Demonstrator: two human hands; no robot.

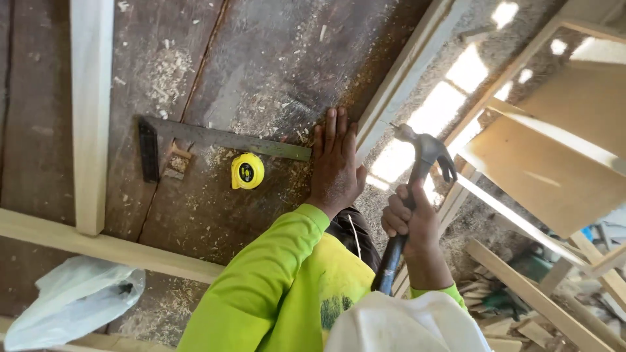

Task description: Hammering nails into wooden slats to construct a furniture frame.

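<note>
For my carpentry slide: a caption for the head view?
Left hand flat on the workbench, right hand raising a claw hammer.

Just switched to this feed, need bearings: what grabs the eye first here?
The right hand grips a claw hammer raised over the workbench's edge, while the left hand lies flat on the sawdust-strewn workbench. Left of that hand lie a yellow tape measure and a metal square.

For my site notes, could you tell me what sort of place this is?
Probably a carpentry workshop: a sawdust-strewn workbench carries a try square and tape measure, and the right hand grips a claw hammer.
</note>
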